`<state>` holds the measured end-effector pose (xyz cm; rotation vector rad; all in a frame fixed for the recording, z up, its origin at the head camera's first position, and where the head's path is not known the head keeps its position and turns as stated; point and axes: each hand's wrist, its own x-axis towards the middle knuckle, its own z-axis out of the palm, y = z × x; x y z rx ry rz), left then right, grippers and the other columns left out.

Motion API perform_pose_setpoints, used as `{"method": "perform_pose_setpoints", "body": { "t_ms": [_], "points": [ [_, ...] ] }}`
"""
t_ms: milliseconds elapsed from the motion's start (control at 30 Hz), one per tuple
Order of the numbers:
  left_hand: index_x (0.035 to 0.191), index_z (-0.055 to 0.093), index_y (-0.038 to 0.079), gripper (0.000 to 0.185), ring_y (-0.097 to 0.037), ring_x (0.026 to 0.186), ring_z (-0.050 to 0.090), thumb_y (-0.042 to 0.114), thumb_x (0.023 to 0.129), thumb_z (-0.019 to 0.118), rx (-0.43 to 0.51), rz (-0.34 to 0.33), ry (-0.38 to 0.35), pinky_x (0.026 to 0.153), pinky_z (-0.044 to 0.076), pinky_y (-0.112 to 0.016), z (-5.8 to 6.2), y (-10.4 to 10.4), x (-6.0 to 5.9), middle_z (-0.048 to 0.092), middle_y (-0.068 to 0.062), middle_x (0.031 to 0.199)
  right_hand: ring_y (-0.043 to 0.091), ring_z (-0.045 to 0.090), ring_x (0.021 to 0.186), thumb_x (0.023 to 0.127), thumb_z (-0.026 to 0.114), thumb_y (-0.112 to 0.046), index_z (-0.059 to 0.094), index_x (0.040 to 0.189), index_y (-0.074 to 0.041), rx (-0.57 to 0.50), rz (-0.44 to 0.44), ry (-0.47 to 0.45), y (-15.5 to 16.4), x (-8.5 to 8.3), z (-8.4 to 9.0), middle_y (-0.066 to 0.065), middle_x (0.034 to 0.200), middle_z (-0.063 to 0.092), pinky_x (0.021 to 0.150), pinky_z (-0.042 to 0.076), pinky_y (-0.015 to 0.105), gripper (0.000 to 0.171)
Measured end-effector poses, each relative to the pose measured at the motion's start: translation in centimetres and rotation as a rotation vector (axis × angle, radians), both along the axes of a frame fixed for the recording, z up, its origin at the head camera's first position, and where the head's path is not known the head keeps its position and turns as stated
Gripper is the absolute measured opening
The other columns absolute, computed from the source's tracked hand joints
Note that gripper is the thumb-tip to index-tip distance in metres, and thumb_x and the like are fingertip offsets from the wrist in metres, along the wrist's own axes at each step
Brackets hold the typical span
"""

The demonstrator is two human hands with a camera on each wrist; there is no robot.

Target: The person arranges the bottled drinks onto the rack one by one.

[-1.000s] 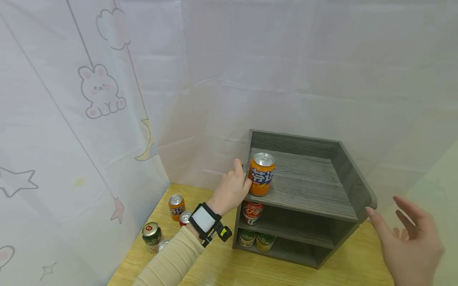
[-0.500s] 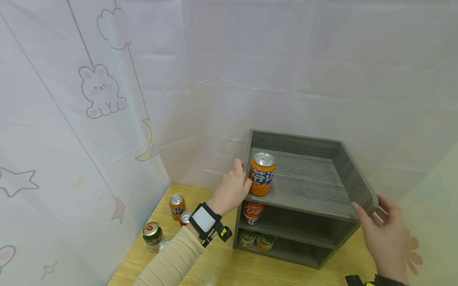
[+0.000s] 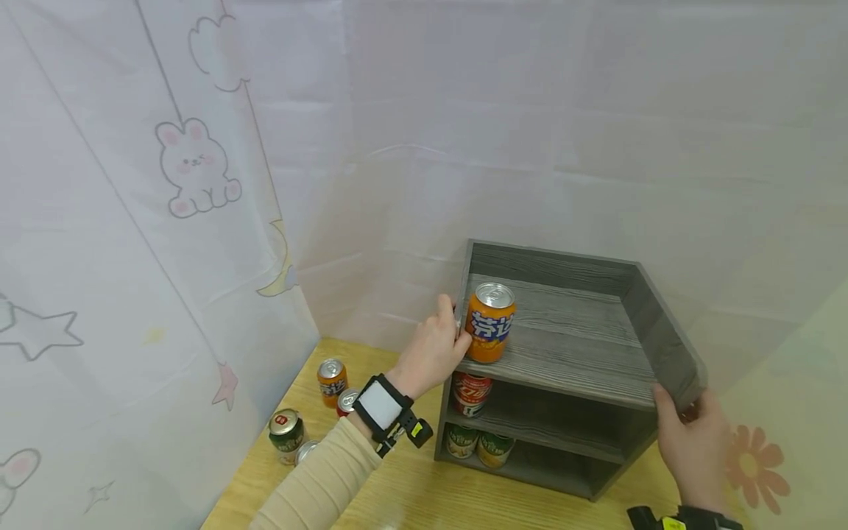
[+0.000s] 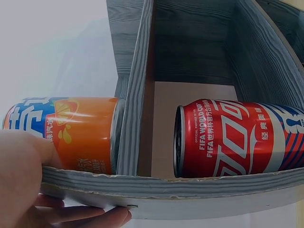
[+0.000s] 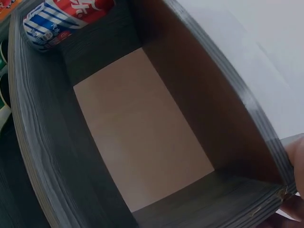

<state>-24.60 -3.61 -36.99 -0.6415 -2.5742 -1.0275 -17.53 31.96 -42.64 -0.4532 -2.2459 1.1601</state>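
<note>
A grey wooden shelf unit [image 3: 576, 346] stands on a light wood table. My left hand [image 3: 445, 333] grips its left side panel, thumb beside an upright orange can [image 3: 489, 322] on the top board. In the left wrist view the thumb [image 4: 23, 166] and fingers pinch the panel's edge [image 4: 190, 190], with the orange can [image 4: 71, 133] and a red can [image 4: 237, 140] behind it. My right hand [image 3: 676, 412] holds the shelf's right front corner. One fingertip [image 5: 297, 159] shows at the panel edge in the right wrist view.
A red can [image 3: 469, 392] stands on the middle board and two green cans [image 3: 477, 445] on the bottom one. Several loose cans [image 3: 311, 412] stand on the table [image 3: 411, 493] left of the shelf. White printed curtains close in the left and back.
My right hand came in from the air at the right and took hold of the shelf's right front corner. The left hand and the orange can stayed put.
</note>
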Motion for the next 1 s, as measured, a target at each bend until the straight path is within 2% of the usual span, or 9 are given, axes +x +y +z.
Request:
{"method": "perform_pose_setpoints", "body": {
  "t_ms": [100,267,333,400,500,533,667,800,1000],
  "points": [
    [0.121,0.034,0.003,0.035,-0.012,0.043,0.050,0.009,0.097,0.060,0.010,-0.004,-0.017,0.036,0.040,-0.024,0.1,-0.2,0.0,0.051,-0.004,0.063,-0.011,0.041,0.088,0.103,0.059,-0.027,0.055,0.138,-0.001,0.002,-0.012,-0.004,0.0,-0.1,-0.2,0.020,0.130,0.059,0.082,0.042,0.024,0.044],
    [0.125,0.037,0.005,0.045,-0.014,0.045,0.051,0.019,0.093,0.066,0.001,-0.023,-0.070,0.039,0.042,-0.026,0.2,-1.2,0.0,0.055,-0.007,0.066,0.001,0.049,0.097,0.104,0.057,-0.030,0.053,0.141,-0.003,0.001,-0.025,-0.030,0.0,-0.2,-0.5,0.020,0.134,0.058,0.089,0.045,0.029,0.047],
    [0.128,0.040,0.005,0.052,-0.017,0.058,0.059,0.026,0.089,0.068,0.004,-0.028,-0.094,0.046,0.047,-0.028,0.5,-1.7,0.1,0.062,-0.011,0.077,0.001,0.050,0.096,0.104,0.056,-0.031,0.053,0.142,-0.003,0.009,-0.030,-0.034,0.0,-0.2,-0.5,0.021,0.134,0.058,0.084,0.043,0.025,0.047],
    [0.131,0.041,0.007,0.058,-0.023,0.077,0.067,0.032,0.086,0.069,0.018,-0.030,-0.121,0.058,0.054,-0.033,0.8,-2.4,0.1,0.068,-0.015,0.097,-0.003,0.048,0.093,0.104,0.056,-0.031,0.053,0.142,-0.004,0.013,-0.032,-0.030,0.0,-0.2,-0.6,0.022,0.134,0.059,0.080,0.042,0.020,0.047],
    [0.132,0.043,0.007,0.061,-0.033,0.109,0.065,0.036,0.085,0.070,0.066,-0.031,-0.139,0.081,0.056,-0.041,1.3,-3.4,0.2,0.061,-0.016,0.130,-0.011,0.042,0.087,0.104,0.057,-0.030,0.053,0.142,-0.003,0.010,-0.029,-0.015,-0.1,-0.2,-0.6,0.022,0.133,0.059,0.074,0.038,0.015,0.047],
    [0.133,0.043,0.007,0.061,-0.035,0.112,0.064,0.036,0.086,0.070,0.079,-0.031,-0.140,0.084,0.055,-0.043,1.5,-3.7,0.2,0.059,-0.015,0.136,-0.012,0.042,0.086,0.103,0.057,-0.029,0.054,0.142,-0.003,0.007,-0.028,-0.006,-0.2,-0.2,-0.7,0.022,0.132,0.059,0.073,0.038,0.014,0.046],
    [0.132,0.047,0.008,0.055,-0.035,0.111,0.065,0.034,0.089,0.069,0.103,-0.014,-0.110,0.087,0.055,-0.044,1.9,-5.1,0.2,0.058,-0.012,0.137,-0.014,0.042,0.085,0.103,0.057,-0.027,0.054,0.141,-0.002,-0.012,-0.025,0.015,-0.3,-0.2,-0.9,0.020,0.128,0.059,0.073,0.038,0.013,0.045],
    [0.129,0.049,0.009,0.047,-0.035,0.110,0.066,0.031,0.092,0.067,0.116,0.006,-0.087,0.088,0.055,-0.045,2.1,-6.6,0.0,0.060,-0.013,0.135,-0.013,0.045,0.082,0.103,0.058,-0.026,0.056,0.138,0.000,-0.027,-0.029,0.029,-0.3,-0.2,-1.1,0.010,0.116,0.059,0.072,0.038,0.013,0.043],
    [0.129,0.051,0.007,0.042,-0.037,0.112,0.065,0.030,0.096,0.065,0.107,0.060,-0.130,0.088,0.055,-0.047,1.6,-8.8,-0.7,0.059,-0.015,0.135,-0.009,0.048,0.076,0.102,0.059,-0.024,0.057,0.133,0.000,-0.034,-0.034,0.051,-0.2,-0.1,-1.2,-0.006,0.102,0.055,0.065,0.038,0.011,0.040]
  ]
}}
